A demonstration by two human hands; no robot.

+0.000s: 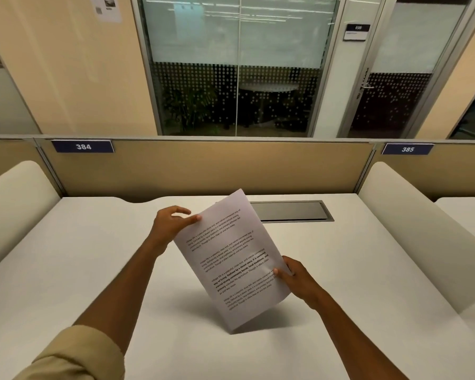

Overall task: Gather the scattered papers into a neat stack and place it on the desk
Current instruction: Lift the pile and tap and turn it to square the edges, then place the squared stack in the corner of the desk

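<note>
Head view: papers (232,259) between both hands.

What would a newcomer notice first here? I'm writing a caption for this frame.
First, the printed papers, held tilted above the middle of the white desk, the left hand on their upper left edge and the right hand on their lower right. Behind, blue signs 384 and 385 mark the partition.

Blue plate (83,146) at the left end of the desk's back partition: white numerals "384". Matching plate (407,149) on the neighbouring partition to the right: "385". Door sign (357,31) on the glazed wall: "030"; lower line illegible. Printed sheet (232,260): paragraphs opening "Village life is a peaceful…"; one bold passage.
</note>
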